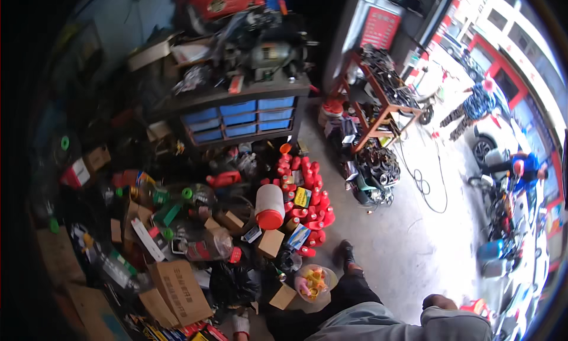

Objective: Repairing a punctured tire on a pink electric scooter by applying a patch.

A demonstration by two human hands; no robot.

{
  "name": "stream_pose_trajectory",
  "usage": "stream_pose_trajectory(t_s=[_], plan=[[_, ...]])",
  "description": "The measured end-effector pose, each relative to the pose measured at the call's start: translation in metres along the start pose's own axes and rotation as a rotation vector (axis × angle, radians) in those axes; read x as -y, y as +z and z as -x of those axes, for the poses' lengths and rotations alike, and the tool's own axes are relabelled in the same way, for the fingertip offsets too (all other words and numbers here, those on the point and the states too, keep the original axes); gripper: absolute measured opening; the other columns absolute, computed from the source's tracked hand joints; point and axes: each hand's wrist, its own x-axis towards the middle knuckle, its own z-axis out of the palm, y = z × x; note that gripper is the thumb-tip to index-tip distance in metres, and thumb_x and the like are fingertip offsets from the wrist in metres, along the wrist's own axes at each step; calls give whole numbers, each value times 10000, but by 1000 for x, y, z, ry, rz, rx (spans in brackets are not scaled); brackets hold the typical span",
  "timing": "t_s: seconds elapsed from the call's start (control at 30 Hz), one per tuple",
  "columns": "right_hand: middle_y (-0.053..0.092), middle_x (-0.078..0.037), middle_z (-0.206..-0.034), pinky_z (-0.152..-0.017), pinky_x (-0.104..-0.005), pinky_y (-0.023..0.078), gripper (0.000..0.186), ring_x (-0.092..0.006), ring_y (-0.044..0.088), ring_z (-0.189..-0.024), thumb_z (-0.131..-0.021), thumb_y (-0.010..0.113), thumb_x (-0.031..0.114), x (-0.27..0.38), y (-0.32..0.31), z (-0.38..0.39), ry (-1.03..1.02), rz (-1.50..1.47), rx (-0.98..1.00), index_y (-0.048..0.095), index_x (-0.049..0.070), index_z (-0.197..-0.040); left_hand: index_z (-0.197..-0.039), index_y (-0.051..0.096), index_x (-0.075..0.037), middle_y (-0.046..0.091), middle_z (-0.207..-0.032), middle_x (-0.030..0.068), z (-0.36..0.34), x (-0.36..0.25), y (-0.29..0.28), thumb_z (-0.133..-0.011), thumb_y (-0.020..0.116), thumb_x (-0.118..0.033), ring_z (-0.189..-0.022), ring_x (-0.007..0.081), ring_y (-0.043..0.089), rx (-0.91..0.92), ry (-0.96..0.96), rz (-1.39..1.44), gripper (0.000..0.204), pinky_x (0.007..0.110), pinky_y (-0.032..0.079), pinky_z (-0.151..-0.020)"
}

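Note:
At the lower edge, my left hand (241, 324) wears a pale knitted glove and reaches down beside a black plastic bag (232, 286). Its fingertips are blurred against the dark bag, so I cannot tell whether they hold it. A brown cardboard box (179, 293) stands left of this hand, and a small carton (283, 296) lies to its right. My right hand (438, 302) is at the end of a grey sleeve, low on the right, apart from the pile. Its fingers are not distinct. A clear tub (315, 283) with yellow and pink things sits by my leg.
Several red bottles (309, 181) crowd around a white bucket with a red lid (270, 206). Behind them stands a workbench with blue drawers (238, 108). A wooden rack of parts (384, 86) and a hose (421, 184) lie toward the doorway, where two people (478, 101) are outside.

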Motion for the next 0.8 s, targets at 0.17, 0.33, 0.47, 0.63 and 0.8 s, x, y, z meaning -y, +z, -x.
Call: stream_pose_trajectory(t_s=[0.17, 0.33, 0.47, 0.63, 0.8], plan=[[688, 18, -1129, -853, -361, 544, 497, -186, 646, -1042, -737, 794, 286, -34, -49, -68, 177, -226, 43, 630, 187, -1196, -1118, 671, -15, 702, -1060, 162, -5, -112, 115, -848, 660, -137, -970, 290, 658, 129, 137, -303, 297, 361, 493, -872], [695, -94, -1111, -761, -402, 576, 357, -239, 696, -889, -927, 577, 204, -24, -159, -48, 171, -1387, -269, 609, 73, -1257, -1096, 681, -33, 685, -1066, 198, 39, -271, 263, -861, 661, -268, -1013, 335, 653, 314, 436, -414, 332, 404, 495, -861], [683, -119, -1066, -761, -403, 556, 330, -277, 667, -886, -950, 463, 186, -52, -106, -37, 44, -1759, -353, 594, 60, -1225, -1196, 619, -16, 645, -1150, 225, 99, -430, 427, -906, 576, -311, -1123, 350, 599, 659, 498, -650, 416, 388, 461, -951], [507, -5, -1372, -1042, -383, 418, 358, -185, 462, -1263, -963, 452, 222, -62, -30, -44, 4, -672, -180, 546, 151, -1300, -1266, 572, -27, 595, -1240, 237, 139, -537, 559, -923, 542, -345, -1192, 375, 544, 761, 645, -834, 468, 403, 438, -992], [491, 34, -1209, -927, -344, 365, 288, -148, 414, -1107, -932, 511, 222, -105, -52, -44, -159, 1422, 43, 594, 152, -1199, -1196, 625, -57, 632, -1182, 214, 87, -553, 611, -905, 551, -364, -1120, 353, 594, 785, 632, -688, 430, 395, 474, -937]])
